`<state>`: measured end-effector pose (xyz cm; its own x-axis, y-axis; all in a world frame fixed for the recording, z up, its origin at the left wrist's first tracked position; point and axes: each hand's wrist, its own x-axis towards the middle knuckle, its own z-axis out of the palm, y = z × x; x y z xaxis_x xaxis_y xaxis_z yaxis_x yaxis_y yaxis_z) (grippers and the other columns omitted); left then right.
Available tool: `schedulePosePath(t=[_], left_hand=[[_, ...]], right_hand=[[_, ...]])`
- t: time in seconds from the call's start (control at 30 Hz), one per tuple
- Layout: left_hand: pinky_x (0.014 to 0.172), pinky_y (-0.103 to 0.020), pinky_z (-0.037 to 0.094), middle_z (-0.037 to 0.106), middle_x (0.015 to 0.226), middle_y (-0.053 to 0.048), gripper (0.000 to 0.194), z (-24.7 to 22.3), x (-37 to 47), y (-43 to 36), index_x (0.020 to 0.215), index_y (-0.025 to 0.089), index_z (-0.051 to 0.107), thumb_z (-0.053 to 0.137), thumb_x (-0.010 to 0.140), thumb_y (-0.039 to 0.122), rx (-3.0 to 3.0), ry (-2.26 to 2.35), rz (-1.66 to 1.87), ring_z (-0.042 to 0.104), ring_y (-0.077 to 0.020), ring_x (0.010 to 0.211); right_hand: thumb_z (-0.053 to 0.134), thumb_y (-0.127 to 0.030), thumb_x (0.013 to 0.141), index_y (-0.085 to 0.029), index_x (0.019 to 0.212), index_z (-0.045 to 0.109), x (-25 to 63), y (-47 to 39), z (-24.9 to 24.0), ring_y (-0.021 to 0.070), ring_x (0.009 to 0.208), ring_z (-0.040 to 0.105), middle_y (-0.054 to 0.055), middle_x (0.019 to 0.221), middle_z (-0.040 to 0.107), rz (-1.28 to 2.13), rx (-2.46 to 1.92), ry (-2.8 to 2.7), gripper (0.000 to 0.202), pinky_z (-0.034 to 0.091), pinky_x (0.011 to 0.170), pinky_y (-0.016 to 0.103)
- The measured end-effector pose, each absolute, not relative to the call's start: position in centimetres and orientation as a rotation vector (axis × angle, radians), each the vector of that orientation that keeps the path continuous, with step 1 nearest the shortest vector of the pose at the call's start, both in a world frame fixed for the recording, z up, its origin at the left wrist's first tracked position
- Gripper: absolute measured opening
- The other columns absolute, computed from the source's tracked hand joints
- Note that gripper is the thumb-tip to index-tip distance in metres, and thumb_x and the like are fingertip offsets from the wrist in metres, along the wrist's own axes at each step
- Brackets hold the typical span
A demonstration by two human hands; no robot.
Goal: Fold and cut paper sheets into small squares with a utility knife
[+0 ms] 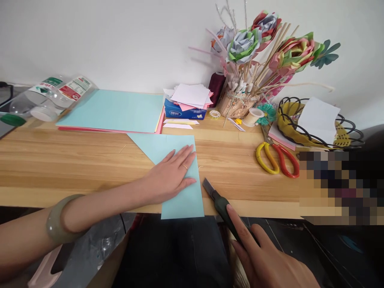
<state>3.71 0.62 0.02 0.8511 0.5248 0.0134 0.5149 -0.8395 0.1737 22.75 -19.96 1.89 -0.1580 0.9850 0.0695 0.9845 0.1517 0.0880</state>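
A folded light blue sheet of paper [183,200] lies at the table's front edge, its lower end reaching slightly past that edge. Flat on top of it rests my left hand [171,176], fingers spread and holding nothing. My right hand [264,256] is wrapped round the dark green handle of a utility knife [222,206]. The knife's blade points up and left, just right of the paper's right edge and apart from it.
Scissors [277,158] with yellow and red handles lie at the right, below a black and yellow basket [288,130]. Stacked coloured paper [114,110], a blue box [184,110], plastic bottles [48,98] and a pot [235,105] of paper flowers line the back.
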Motion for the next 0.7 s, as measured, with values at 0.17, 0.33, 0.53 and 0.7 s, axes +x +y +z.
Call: schedulePosePath(t=[0.17,0.33,0.53,0.7], left_hand=[[0.105,-0.050,0.035,0.055,0.126,-0.018,0.064,1.1,1.9,-1.4,0.120,0.011,0.053,0.038,0.088,0.064,2.843,0.551,0.483,0.041,-0.0321,0.126],[0.102,-0.052,0.038,0.052,0.134,-0.016,0.060,1.6,0.2,-3.3,0.127,0.013,0.050,0.063,0.081,0.049,2.899,0.381,0.220,0.041,-0.0362,0.128],[0.086,-0.028,0.046,0.069,0.105,-0.002,0.033,3.2,0.1,-0.6,0.096,0.021,0.066,0.035,0.098,0.033,2.483,0.481,0.219,0.063,-0.0170,0.100],[0.046,-0.023,0.025,0.028,0.054,0.005,0.048,4.0,0.3,1.6,0.054,0.019,0.032,0.036,0.092,0.048,2.067,0.695,0.109,0.030,-0.0081,0.047]], right_hand=[[0.025,-0.025,0.098,-0.025,0.150,0.003,23.7,-20.3,2.1,0.0108,0.038,0.058,-0.002,0.075,0.058,-0.075,2.142,2.417,0.057,0.041,0.031,0.019],[0.029,-0.027,0.098,-0.028,0.150,0.003,24.6,-20.3,2.7,0.0137,0.047,0.064,0.004,0.094,0.069,-0.145,2.167,2.446,0.058,0.049,0.038,0.021],[0.027,-0.025,0.099,-0.020,0.150,0.007,25.6,-19.4,3.8,0.0166,0.072,0.071,0.008,0.110,0.069,0.033,2.130,2.577,0.055,0.055,0.049,0.020],[0.026,-0.025,0.099,-0.022,0.147,0.022,26.4,-19.1,4.9,0.0123,0.078,0.070,0.004,0.104,0.070,-0.011,1.989,2.694,0.048,0.055,0.058,0.016]])
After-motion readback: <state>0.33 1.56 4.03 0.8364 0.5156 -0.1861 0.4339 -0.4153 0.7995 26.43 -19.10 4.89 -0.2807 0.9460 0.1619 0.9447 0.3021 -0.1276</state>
